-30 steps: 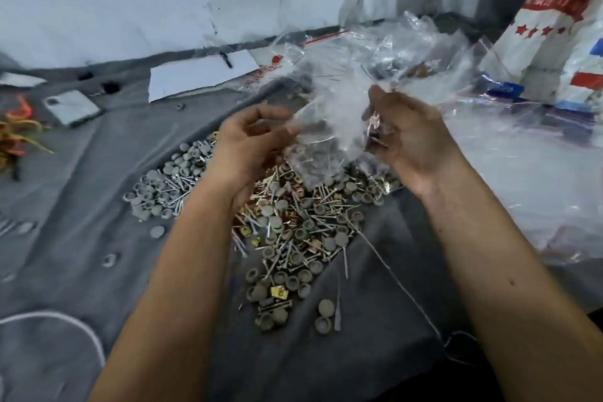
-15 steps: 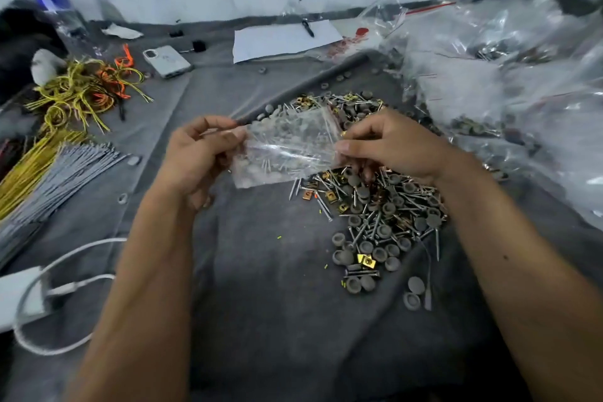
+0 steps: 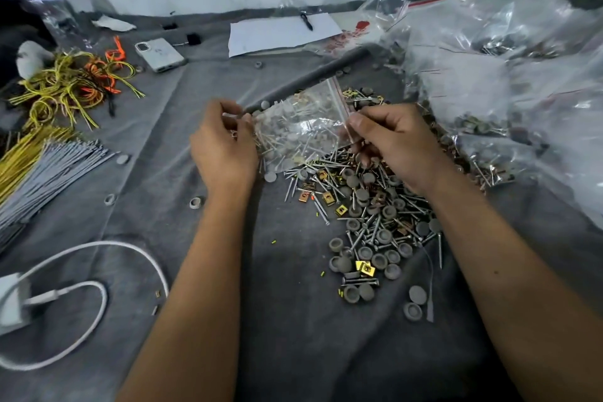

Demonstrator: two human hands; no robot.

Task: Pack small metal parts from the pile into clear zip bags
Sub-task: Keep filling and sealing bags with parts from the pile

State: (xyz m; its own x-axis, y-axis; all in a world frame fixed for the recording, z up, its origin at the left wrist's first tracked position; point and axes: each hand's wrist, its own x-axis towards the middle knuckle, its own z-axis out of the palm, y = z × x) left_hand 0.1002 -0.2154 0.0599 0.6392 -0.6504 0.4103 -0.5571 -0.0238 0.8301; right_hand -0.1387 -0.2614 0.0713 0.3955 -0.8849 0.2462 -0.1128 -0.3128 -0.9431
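Spanning the gap between both hands, small clear zip bag with red seal strip (image 3: 301, 127) sits held above grey cloth (image 3: 228, 271): left hand (image 3: 225, 148) pinches its left end, right hand (image 3: 396, 143) pinches the seal edge. Bag holds nails and grey caps. Loose pile of nails, grey round caps and brass clips (image 3: 368, 222) lies just below right hand; larger clear plastic bags of similar parts (image 3: 489, 101) sit beyond it.

- You are working over a grey cloth (image 3: 195, 271) that is covering the whole surface.
- A pile (image 3: 368, 215) of screws, caps and clips is lying at centre right.
- Filled bags (image 3: 489, 81) are heaping at right.
- A phone (image 3: 160, 54), paper (image 3: 280, 33) with a pen (image 3: 306, 21), ties (image 3: 65, 85), rods (image 3: 49, 173) and a cable (image 3: 98, 297) are lying at left and back.
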